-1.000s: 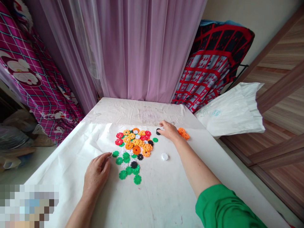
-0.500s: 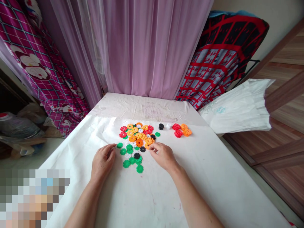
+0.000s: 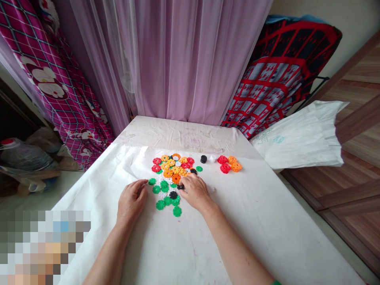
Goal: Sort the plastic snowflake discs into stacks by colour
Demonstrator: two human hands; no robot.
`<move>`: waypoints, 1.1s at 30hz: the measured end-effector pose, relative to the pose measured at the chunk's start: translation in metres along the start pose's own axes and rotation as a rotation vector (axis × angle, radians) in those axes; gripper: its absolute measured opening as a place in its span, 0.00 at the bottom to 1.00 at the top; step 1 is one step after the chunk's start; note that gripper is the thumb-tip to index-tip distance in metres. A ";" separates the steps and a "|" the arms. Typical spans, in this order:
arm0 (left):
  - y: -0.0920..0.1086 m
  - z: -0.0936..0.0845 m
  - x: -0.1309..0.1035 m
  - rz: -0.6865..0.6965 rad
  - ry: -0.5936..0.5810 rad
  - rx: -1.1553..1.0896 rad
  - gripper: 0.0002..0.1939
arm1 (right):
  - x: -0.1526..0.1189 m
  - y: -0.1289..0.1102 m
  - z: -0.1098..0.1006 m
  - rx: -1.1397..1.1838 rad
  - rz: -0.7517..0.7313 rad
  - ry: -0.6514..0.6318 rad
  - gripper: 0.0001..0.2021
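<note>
On the white-covered table (image 3: 166, 253) lies a loose pile of notched plastic discs shaped like flowers. My right hand (image 3: 195, 192) reaches into the pile's right side, thumb and fingers closed on a black flower disc (image 3: 180, 187), which looks tipped. My left hand (image 3: 132, 200) rests at the left of the pile, fingers loosely stretched, their tips beside a green flower disc (image 3: 152, 181). Between the hands are more green discs, a second black disc (image 3: 173, 194) and some white ones. Farther back lie yellow discs (image 3: 170, 162), an orange disc (image 3: 176, 179) and red discs (image 3: 156, 161).
Sorted stacks stand at the right: black (image 3: 203, 159), white (image 3: 213, 158), red (image 3: 222, 159) and orange (image 3: 236, 166). A white bag (image 3: 303, 136) hangs over the table's right edge. Purple curtains (image 3: 184, 59) hang behind the table. A plastic bottle (image 3: 23, 156) stands at far left.
My right hand has moved left from the yellow discs' edge and closed on the black disc. My left hand stays beside the green disc. The whole view has shifted slightly.
</note>
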State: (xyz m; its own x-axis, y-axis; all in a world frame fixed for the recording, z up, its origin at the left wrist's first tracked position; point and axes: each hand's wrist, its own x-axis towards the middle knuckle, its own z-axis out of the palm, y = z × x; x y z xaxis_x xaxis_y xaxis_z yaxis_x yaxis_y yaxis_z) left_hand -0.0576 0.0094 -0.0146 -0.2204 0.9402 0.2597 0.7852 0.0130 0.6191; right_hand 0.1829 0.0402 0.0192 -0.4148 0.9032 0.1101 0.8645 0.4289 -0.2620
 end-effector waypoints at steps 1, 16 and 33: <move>0.000 0.000 0.000 -0.002 0.000 -0.001 0.21 | 0.000 -0.001 0.000 -0.009 0.000 -0.003 0.05; -0.003 0.001 0.001 0.009 0.015 0.001 0.21 | 0.056 0.119 -0.053 -0.143 0.304 0.225 0.07; -0.002 0.000 0.001 0.008 0.021 -0.012 0.20 | 0.046 0.124 -0.042 -0.044 0.278 0.328 0.10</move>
State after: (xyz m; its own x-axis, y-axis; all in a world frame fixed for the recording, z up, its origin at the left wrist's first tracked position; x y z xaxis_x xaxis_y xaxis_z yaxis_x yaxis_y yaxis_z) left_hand -0.0593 0.0101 -0.0163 -0.2267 0.9329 0.2799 0.7801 0.0018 0.6257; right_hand 0.2826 0.1357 0.0321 -0.0582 0.9381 0.3415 0.9449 0.1621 -0.2843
